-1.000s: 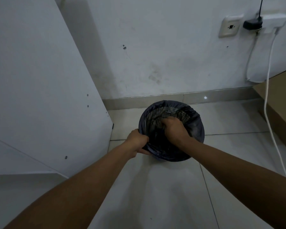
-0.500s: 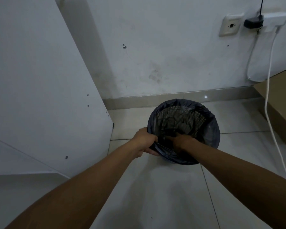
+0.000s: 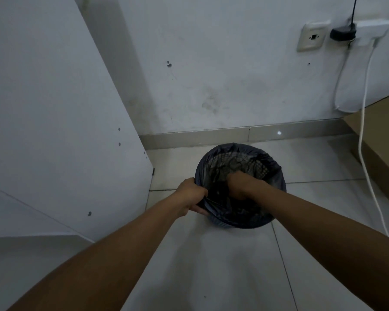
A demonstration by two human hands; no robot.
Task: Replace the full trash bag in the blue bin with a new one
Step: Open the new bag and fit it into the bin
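the trash bag (image 3: pixel 279 178) is showing thin, wrinkled, glossy plastic around the left fingers (image 3: pixel 199 191); floor tiles (image 3: pixel 222 265) beneath them are shining smooth.

- Left hand (image 3: pixel 192 194), arm stretched forward, fingers curled, grips the trash bag (image 3: pixel 279 178) edge.
- Right hand (image 3: pixel 237 184) points downward, wrist bent, fingers hidden from view.
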